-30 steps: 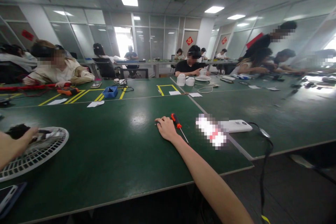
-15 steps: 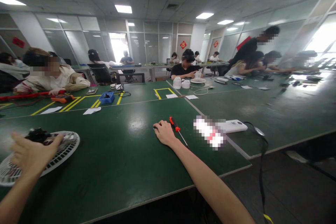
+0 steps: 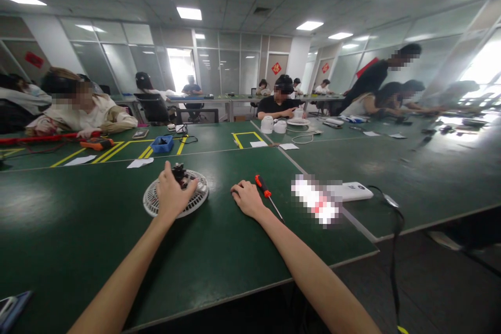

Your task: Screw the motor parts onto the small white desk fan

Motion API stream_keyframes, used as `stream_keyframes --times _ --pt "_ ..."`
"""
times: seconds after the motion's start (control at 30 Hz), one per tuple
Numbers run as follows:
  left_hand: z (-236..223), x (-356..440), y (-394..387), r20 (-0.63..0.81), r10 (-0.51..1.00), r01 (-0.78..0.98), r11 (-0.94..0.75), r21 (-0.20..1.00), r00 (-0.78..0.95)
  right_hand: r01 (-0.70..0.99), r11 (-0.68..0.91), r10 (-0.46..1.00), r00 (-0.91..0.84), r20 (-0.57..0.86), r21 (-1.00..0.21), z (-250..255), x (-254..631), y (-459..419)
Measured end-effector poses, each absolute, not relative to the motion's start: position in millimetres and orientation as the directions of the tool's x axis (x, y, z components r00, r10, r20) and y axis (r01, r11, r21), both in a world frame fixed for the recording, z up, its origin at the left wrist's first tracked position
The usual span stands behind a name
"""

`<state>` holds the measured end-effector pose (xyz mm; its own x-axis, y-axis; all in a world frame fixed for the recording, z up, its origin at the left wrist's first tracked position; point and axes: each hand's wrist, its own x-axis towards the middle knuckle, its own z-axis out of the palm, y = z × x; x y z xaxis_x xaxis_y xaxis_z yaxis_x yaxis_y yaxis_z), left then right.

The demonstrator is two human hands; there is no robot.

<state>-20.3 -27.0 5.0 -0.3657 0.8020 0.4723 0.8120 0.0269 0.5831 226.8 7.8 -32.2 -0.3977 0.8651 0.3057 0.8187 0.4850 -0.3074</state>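
A round white fan grille (image 3: 151,202) with a dark motor-like part (image 3: 179,173) on top lies on the green table in front of me. My left hand (image 3: 172,193) holds this assembly from the near left, thumb and forefinger spread around the central part; the other fingers are mostly hidden. My right hand (image 3: 247,198) rests palm down on the table, fingers slightly bent and holding nothing. Just right of it lies a red-and-black screwdriver (image 3: 263,188), apart from the fingers, its shaft pointing towards me.
A pixelated bright object (image 3: 315,198) and a white device (image 3: 354,191) with a black cable lie to the right. Further off are a blue box (image 3: 162,144), an orange-and-black tool (image 3: 97,144), paper slips and white cups (image 3: 266,124). Several people sit around the tables.
My left hand and the fan grille have moved right, from the table's left side to in front of me. My right hand stays put. A phone-like object now shows at lower left.
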Motion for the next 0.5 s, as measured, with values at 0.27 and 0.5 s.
stream_keyframes --times 0.27,0.5 --pt "-16 24 -12 0.596 0.802 0.776 -0.352 0.523 -0.038 0.69 0.453 0.889 -0.303 0.343 -0.565 -45 238 26" --pt "-28 8 -25 0.766 0.632 0.87 -0.307 0.385 -0.116 0.491 0.379 0.926 -0.19 0.328 -0.785 -50 242 35"
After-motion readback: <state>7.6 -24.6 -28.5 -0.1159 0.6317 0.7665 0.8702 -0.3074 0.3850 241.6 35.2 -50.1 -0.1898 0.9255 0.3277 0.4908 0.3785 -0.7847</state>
